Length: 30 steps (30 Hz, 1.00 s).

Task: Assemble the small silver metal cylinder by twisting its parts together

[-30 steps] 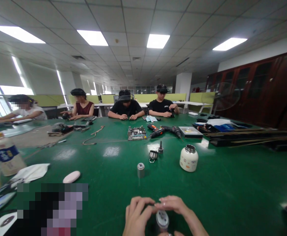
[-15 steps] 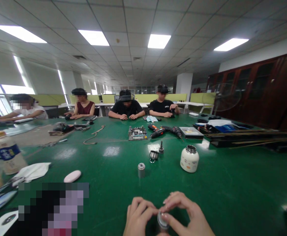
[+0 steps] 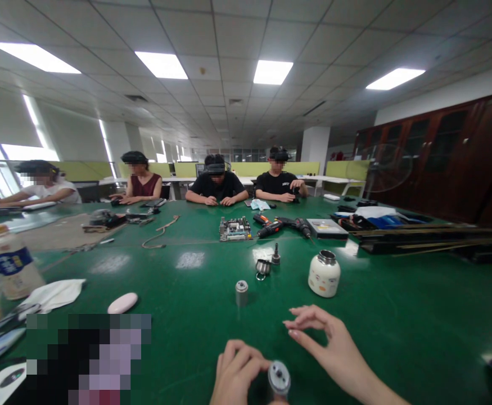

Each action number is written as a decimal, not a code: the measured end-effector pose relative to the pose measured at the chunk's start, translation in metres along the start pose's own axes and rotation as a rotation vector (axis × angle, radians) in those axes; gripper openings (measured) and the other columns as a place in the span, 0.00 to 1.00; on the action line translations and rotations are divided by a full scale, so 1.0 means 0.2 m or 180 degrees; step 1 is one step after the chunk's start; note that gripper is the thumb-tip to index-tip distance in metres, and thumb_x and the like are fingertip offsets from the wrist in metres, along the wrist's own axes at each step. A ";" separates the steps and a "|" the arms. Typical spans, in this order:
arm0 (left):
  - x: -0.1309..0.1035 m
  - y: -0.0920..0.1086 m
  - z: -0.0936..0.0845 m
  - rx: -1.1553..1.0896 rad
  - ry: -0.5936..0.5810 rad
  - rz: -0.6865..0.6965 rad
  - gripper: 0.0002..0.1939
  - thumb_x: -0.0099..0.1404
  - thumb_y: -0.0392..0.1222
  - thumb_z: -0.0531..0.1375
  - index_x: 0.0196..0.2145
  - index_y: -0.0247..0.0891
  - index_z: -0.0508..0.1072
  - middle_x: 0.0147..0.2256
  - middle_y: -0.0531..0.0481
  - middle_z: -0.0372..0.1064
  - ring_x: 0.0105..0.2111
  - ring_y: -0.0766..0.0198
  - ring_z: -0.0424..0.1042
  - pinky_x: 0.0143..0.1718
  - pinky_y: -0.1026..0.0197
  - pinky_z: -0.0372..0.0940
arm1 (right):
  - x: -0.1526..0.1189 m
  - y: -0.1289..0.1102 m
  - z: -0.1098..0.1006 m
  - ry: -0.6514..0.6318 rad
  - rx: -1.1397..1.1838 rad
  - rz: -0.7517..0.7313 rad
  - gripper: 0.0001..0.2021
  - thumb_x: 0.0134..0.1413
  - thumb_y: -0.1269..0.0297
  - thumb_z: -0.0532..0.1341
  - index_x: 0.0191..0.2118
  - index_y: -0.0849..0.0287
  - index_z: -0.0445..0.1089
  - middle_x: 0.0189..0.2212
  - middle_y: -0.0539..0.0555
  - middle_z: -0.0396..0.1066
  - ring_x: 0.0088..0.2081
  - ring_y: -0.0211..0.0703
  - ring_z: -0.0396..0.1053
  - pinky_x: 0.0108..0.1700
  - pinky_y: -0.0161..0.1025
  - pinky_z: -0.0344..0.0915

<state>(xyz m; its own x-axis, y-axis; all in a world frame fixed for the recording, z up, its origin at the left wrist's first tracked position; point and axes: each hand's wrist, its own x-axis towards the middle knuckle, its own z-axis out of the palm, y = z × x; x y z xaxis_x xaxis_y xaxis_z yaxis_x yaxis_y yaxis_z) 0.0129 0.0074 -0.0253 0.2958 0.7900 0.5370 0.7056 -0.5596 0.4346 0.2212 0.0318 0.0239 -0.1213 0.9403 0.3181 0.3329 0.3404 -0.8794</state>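
My left hand (image 3: 238, 371) is closed round a short silver metal cylinder (image 3: 279, 378) near the bottom edge. The cylinder stands upright, with a dark hole in the middle of its round end face; its lower part is cut off by the frame. Up and to the right, my right hand (image 3: 321, 340) is apart from it, thumb and forefinger tips close together in a pinch. Whatever may be between those tips is too small to make out. A similar metal cylinder (image 3: 241, 293) stands alone farther forward on the green table (image 3: 186, 337).
Beyond lie a small metal cup with a ring (image 3: 263, 266), a dark metal bit (image 3: 275, 256), a cream flask (image 3: 324, 275), a circuit board (image 3: 234, 229) and a power drill (image 3: 292, 225). A pink oval case (image 3: 122, 303) and bottle (image 3: 7, 261) stand left. Several co-workers sit opposite.
My right hand has lifted off the cylinder's top and moved up and to the right, leaving the end face uncovered. My left hand keeps its hold in nearly the same place.
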 end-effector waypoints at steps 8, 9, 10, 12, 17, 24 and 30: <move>-0.01 -0.03 0.02 -0.0059 0.0040 0.0135 0.22 0.46 0.59 0.71 0.36 0.48 0.79 0.33 0.51 0.75 0.36 0.56 0.67 0.37 0.57 0.61 | -0.13 -0.12 0.10 -0.0549 -0.0239 -0.0165 0.03 0.48 0.70 0.67 0.31 0.55 0.76 0.37 0.55 0.78 0.51 0.53 0.69 0.59 0.53 0.55; -0.01 -0.03 0.02 -0.0074 0.0026 0.0125 0.22 0.46 0.59 0.71 0.36 0.48 0.79 0.33 0.51 0.75 0.37 0.55 0.68 0.38 0.56 0.62 | -0.13 -0.12 0.10 -0.0515 -0.0234 -0.0165 0.03 0.48 0.70 0.66 0.31 0.55 0.75 0.36 0.54 0.78 0.51 0.53 0.69 0.58 0.51 0.56; -0.01 -0.03 0.02 -0.0085 0.0011 0.0101 0.21 0.46 0.58 0.71 0.36 0.48 0.79 0.32 0.51 0.75 0.37 0.55 0.68 0.38 0.56 0.62 | -0.13 -0.11 0.10 -0.0482 -0.0218 -0.0157 0.03 0.48 0.70 0.66 0.30 0.55 0.75 0.34 0.54 0.77 0.49 0.52 0.69 0.57 0.50 0.57; -0.01 -0.02 0.01 -0.0118 -0.0027 0.0039 0.19 0.47 0.58 0.71 0.34 0.47 0.79 0.32 0.51 0.75 0.37 0.54 0.68 0.38 0.55 0.62 | -0.12 -0.10 0.11 -0.0432 -0.0196 -0.0071 0.04 0.45 0.71 0.67 0.29 0.56 0.73 0.32 0.52 0.75 0.44 0.51 0.71 0.51 0.46 0.61; 0.00 -0.02 -0.03 -0.0549 0.0097 -0.0183 0.25 0.50 0.58 0.69 0.43 0.45 0.76 0.44 0.44 0.73 0.45 0.49 0.68 0.46 0.49 0.64 | -0.14 -0.05 0.12 -0.0417 0.0072 0.0110 0.27 0.28 0.69 0.74 0.40 0.57 0.66 0.36 0.51 0.70 0.42 0.51 0.69 0.47 0.43 0.63; 0.05 0.05 -0.13 -0.0807 0.0136 -0.0182 0.16 0.51 0.46 0.69 0.40 0.47 0.78 0.49 0.44 0.69 0.50 0.47 0.64 0.51 0.43 0.62 | -0.14 0.00 0.15 -0.1062 0.0498 0.0131 0.20 0.40 0.63 0.70 0.41 0.58 0.67 0.36 0.53 0.73 0.40 0.47 0.70 0.44 0.40 0.64; 0.10 0.09 -0.17 -0.0628 0.0061 -0.0236 0.05 0.56 0.41 0.67 0.31 0.52 0.82 0.48 0.47 0.69 0.50 0.49 0.62 0.50 0.45 0.63 | -0.15 0.00 0.16 -0.0913 0.0119 0.0237 0.12 0.39 0.68 0.69 0.33 0.59 0.70 0.31 0.49 0.73 0.36 0.44 0.69 0.40 0.37 0.63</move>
<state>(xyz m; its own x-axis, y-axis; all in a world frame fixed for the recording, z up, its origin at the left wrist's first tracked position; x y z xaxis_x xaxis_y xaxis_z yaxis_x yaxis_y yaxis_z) 0.0097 0.0039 0.0176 0.2342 0.8270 0.5111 0.5846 -0.5398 0.6057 0.1946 0.0032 0.0032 -0.3590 0.9222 0.1437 0.3169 0.2653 -0.9106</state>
